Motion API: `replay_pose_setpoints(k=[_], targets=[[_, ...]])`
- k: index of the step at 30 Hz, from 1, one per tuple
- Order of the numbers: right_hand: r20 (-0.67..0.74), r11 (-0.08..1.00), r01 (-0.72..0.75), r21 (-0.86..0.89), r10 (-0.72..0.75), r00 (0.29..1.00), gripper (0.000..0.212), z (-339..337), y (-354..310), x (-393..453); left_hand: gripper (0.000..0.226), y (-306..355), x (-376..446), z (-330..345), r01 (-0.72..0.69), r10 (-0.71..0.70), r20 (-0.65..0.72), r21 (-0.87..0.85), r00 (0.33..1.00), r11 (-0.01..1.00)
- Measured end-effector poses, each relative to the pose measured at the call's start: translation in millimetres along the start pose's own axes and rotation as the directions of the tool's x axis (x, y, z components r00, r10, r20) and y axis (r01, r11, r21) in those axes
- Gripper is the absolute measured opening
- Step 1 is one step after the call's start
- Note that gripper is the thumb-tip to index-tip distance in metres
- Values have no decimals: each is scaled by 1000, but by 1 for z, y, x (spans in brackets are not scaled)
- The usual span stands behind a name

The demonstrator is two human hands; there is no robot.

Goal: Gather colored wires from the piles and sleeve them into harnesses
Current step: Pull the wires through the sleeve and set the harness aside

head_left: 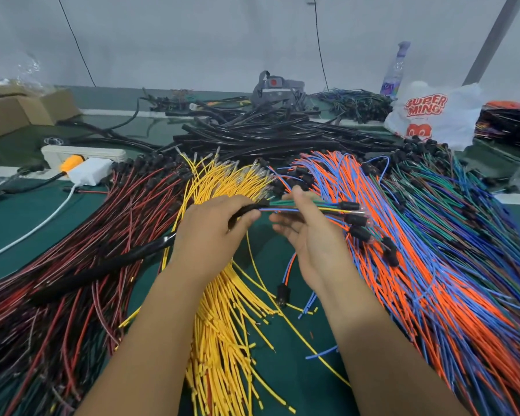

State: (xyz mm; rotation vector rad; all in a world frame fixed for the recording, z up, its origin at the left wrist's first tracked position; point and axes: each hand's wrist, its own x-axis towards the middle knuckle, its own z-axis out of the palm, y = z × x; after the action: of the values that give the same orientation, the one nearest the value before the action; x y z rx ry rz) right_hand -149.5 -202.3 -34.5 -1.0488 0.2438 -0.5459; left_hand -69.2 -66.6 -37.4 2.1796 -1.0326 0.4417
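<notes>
My left hand (213,232) grips the end of a black sleeve (102,265) that trails down to the left over the red and black wires (57,280). My right hand (309,235) pinches a bundle of colored wires (312,209) whose left ends enter the sleeve's mouth; several black connectors (357,220) hang at the bundle's right end. Under my hands lies the yellow wire pile (222,340). To the right spread the orange and blue wires (418,265) and the green and blue wires (478,235).
A heap of black sleeves (267,133) lies behind the piles. A power strip (81,153) with a white adapter sits at the left, cardboard boxes (18,109) at the far left. A white plastic bag (433,112) and a bottle (395,70) stand at the back right.
</notes>
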Motion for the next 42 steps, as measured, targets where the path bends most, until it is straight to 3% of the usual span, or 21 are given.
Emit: replay_pose_setpoints(k=[5,10,13,15,20,23,26,29,32,35,42], targets=[[-28,964,128,-232,-138,990,23,-5,0,0,27,2,1,-3,-87,82,45,112,996,990],[32,906,139,-400,-138,990,19,-2,5,-1,23,13,0,1,-152,149,35,106,988,983],[64,931,119,-344,-103,993,20,-1,9,-1,23,18,-1,4,-154,150,55,72,987,985],[72,978,54,-203,-40,997,9,1,7,-1,19,19,-1,6,-121,121,9,31,993,992],[164,979,-101,175,72,984,43,3,1,0,12,15,1,9,64,-85,-93,-208,992,976],[123,947,-102,304,68,990,39,-1,-5,2,12,9,-1,4,85,-100,-65,-198,993,976],[41,944,-23,328,10,999,23,-4,-10,3,15,3,-2,-1,56,-54,34,-54,998,997],[-36,961,45,272,-37,999,28,-5,-13,3,20,-3,-2,-3,31,-34,87,35,996,999],[-119,984,95,150,-77,990,34,-6,-15,4,25,-8,-1,-5,28,-28,95,-7,995,1000],[-177,981,95,171,-65,982,14,-7,-17,4,21,-9,-2,-5,7,-3,111,-33,994,999],[-131,985,127,114,-112,985,16,-11,-19,8,18,-4,-3,-7,39,-32,87,-78,996,996]])
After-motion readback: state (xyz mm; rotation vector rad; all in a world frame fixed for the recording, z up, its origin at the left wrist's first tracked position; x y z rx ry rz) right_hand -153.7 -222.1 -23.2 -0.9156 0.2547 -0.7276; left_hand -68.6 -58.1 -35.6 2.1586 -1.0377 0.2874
